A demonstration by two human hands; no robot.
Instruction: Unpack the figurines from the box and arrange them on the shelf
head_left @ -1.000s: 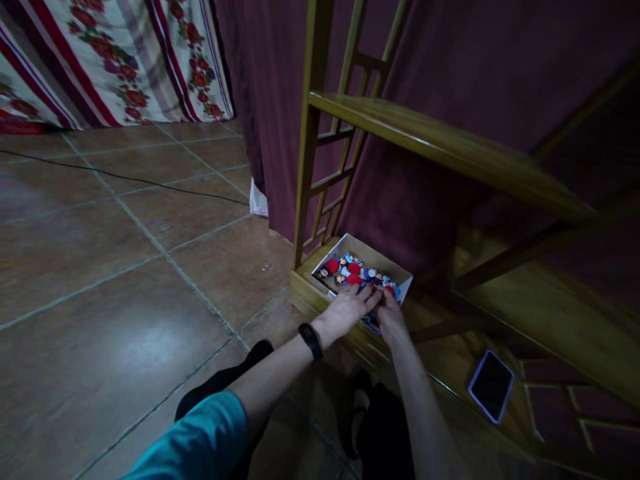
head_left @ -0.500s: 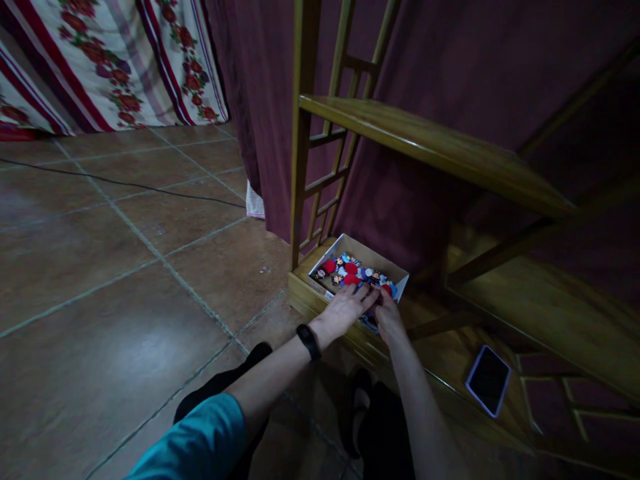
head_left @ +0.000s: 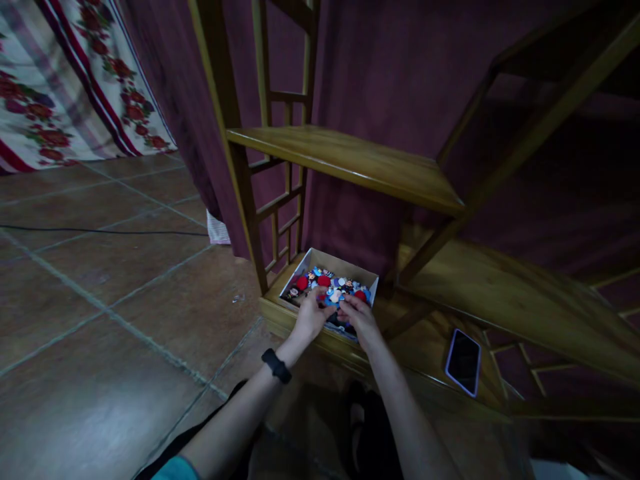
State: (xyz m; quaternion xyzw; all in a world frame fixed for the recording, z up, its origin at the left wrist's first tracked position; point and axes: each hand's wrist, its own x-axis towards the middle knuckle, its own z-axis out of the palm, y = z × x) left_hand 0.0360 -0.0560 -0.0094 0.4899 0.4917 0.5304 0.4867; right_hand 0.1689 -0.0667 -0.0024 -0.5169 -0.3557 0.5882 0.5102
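A shallow cardboard box sits on the low wooden shelf, filled with small colourful cartoon figures and red round pieces. Over its front part, a small blue-and-white cartoon figure shows between my two hands. My left hand pinches it from the left, thumb and fingers curled round its edge. From the right, my right hand has its fingertips on the same figure. Darker pieces near the box's front edge are partly hidden under my hands.
A phone with a pale purple edge lies on the wooden shelf to the right. Above the box juts a higher shelf board, with a wooden upright at its left. A black cable crosses the tiled floor.
My hands, which overlapped before, have moved apart, and the blue-and-white figure now shows between them. The view has turned to the right, so the box appears further left.
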